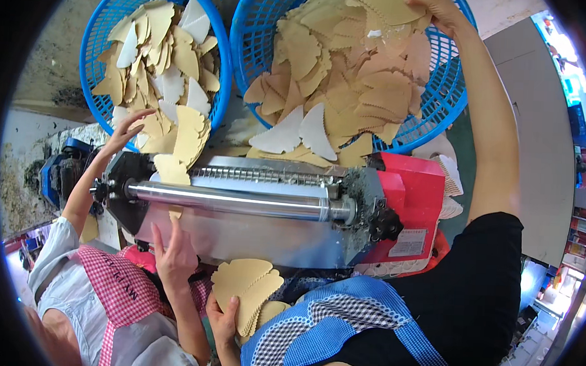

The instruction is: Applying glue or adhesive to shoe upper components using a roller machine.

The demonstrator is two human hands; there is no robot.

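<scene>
My left hand (pixel 223 320) grips a small stack of tan zigzag-edged sheet pieces (pixel 245 286) low in front of my blue apron, thumb on top. My right arm stretches up to the far right, where my right hand (pixel 441 12) pinches a tan sheet piece (pixel 389 7) over the large blue basket (pixel 468 66), heaped with similar pieces. Between my hands lies a roller machine (pixel 241 200) with a shiny metal roller and a red end housing (pixel 409 193). Two pale grey pieces (pixel 285 134) rest behind it, against the basket's heap.
At the left, a co-worker in a pink checked apron (pixel 121 283) has one hand (pixel 174 256) before the roller and another (pixel 124 133) near pieces behind it. A smaller blue basket (pixel 85 59) of tan and white pieces stands far left. A grey board (pixel 533 140) borders the right.
</scene>
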